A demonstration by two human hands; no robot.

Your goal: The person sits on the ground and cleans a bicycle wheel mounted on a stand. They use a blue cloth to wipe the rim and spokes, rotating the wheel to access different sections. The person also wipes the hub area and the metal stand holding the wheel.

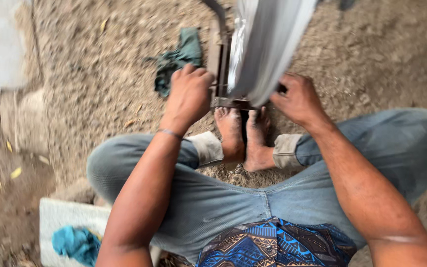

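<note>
The left hand [190, 94] is curled shut on a rusty flat steel frame [217, 64]. The right hand [297, 99] is closed on the edge of a shiny curved metal sheet [263, 44], blurred, standing above bare feet [243, 136] on gritty dirt [100, 74]. A crumpled green rag [176, 59] lies just beside the frame.

A person sits on gravelly ground, bare feet [243, 136] together under a metal frame [218, 64]. The left hand [189, 94] grips the frame's left side; the right hand [300, 99] holds the lower edge of a blurred silvery metal sheet [265, 42]. A dark green rag [176, 59] lies just beyond the left hand, a teal cloth [75, 243] on a white slab [63, 215] near the left elbow.
</note>
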